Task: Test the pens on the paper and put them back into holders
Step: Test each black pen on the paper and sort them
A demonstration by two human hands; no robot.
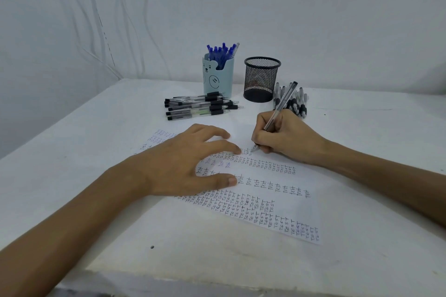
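A white paper covered in rows of the word "TEST" lies on the table. My left hand presses flat on it with fingers spread. My right hand grips a clear black pen in a writing hold, its tip touching the paper's upper part. Behind stand a light blue bear holder full of blue pens and a black mesh holder. One pile of black pens lies left of the mesh holder, another pile right of it, behind my right hand.
The white table meets a white wall at the back, with thin cables hanging at the left. The table's front edge runs along the bottom of the view. A small dark spot marks the tabletop near the front.
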